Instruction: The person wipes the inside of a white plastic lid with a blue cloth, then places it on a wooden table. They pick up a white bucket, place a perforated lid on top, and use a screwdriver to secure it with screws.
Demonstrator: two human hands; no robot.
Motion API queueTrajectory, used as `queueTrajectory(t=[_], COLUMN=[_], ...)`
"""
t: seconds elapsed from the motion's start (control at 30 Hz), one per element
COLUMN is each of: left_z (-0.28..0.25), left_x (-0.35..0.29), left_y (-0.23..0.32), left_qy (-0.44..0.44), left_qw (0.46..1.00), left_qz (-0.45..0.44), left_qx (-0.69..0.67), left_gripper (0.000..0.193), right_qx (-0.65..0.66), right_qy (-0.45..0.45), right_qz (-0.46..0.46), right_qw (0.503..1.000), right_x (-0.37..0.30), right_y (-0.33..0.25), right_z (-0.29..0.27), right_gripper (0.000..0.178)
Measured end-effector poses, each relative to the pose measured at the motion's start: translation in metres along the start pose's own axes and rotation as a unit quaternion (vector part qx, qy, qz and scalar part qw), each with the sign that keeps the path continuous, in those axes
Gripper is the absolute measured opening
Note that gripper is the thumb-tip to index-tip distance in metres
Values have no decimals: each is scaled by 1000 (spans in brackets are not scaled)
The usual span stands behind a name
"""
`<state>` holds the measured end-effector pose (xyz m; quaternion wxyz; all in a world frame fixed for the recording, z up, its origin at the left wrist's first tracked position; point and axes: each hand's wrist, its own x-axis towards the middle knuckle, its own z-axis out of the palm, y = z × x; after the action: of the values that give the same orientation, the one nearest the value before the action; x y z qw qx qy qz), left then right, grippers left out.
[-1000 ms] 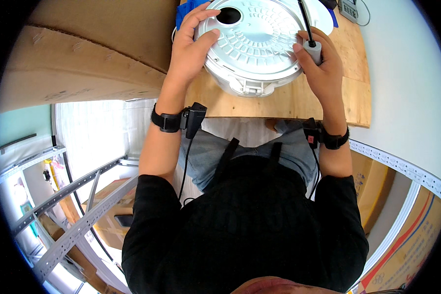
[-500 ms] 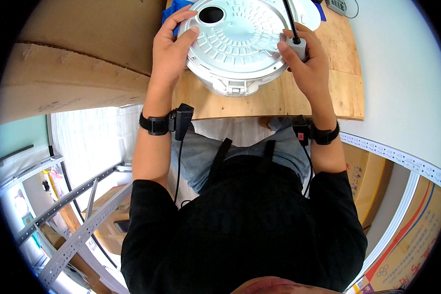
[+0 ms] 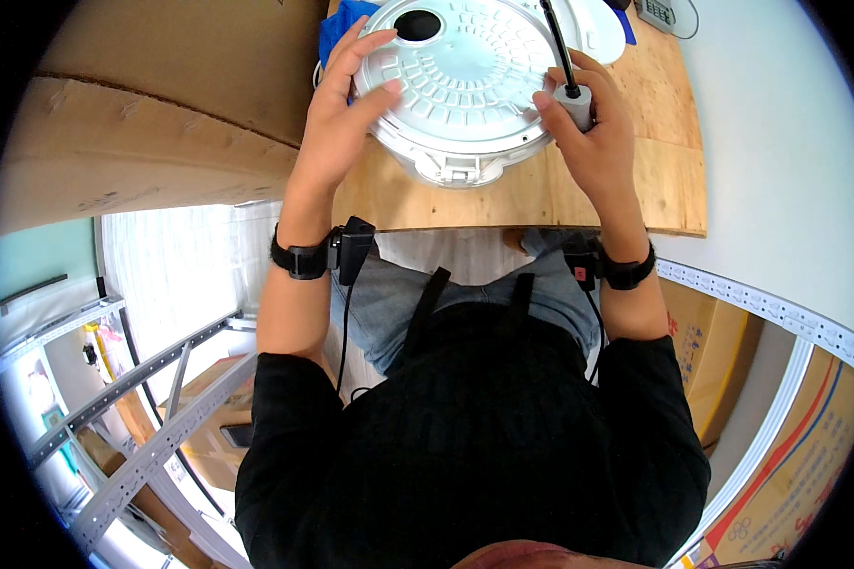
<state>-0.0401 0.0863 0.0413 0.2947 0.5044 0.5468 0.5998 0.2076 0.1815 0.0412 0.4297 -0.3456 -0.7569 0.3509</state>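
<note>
The cooker (image 3: 457,76) stands on the table (image 3: 650,109), between the fingers of both hands, its metal lid facing up. The left hand (image 3: 335,119) is parted, thumb and fingers spread over the lid's left edge; the forefinger's tip lies just beside the dark hole (image 3: 417,26). The right hand (image 3: 600,128) grips the screwdriver (image 3: 573,102) by its grey handle, shaft pointing away beyond the fingers, fingertips at the lid's right edge. The latch (image 3: 462,173) sits between the hands, nearer the person than either set of fingers. Blue cloth (image 3: 334,38) lies behind the left fingers.
</note>
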Motion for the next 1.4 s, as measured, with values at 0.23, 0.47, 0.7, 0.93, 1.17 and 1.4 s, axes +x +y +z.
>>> queueTrajectory(t=[0.23,0.47,0.7,0.93,1.17,1.4], left_z=[-17,-20,-23,-9,3,8], left_x=[-4,-17,-22,-22,-21,-38], left_y=[-6,-2,-5,10,27,16], left_qy=[-4,-43,-58,-27,-4,23], left_qw=[1000,959,953,970,964,950], left_qz=[13,189,216,189,194,200], left_qx=[11,207,207,149,183,240], left_gripper=[27,26,22,21,21,23], right_qx=[3,-11,15,30,68,-42], right_qy=[62,66,8,2,-25,13], right_qz=[78,129,163,121,137,28], right_qw=[995,989,986,992,988,999], right_x=[11,31,8,16,23,11], right_y=[-2,8,-13,-7,-18,-13], right_z=[-2,-12,-9,-10,-17,-10], right_gripper=[34,36,54,48,39,41])
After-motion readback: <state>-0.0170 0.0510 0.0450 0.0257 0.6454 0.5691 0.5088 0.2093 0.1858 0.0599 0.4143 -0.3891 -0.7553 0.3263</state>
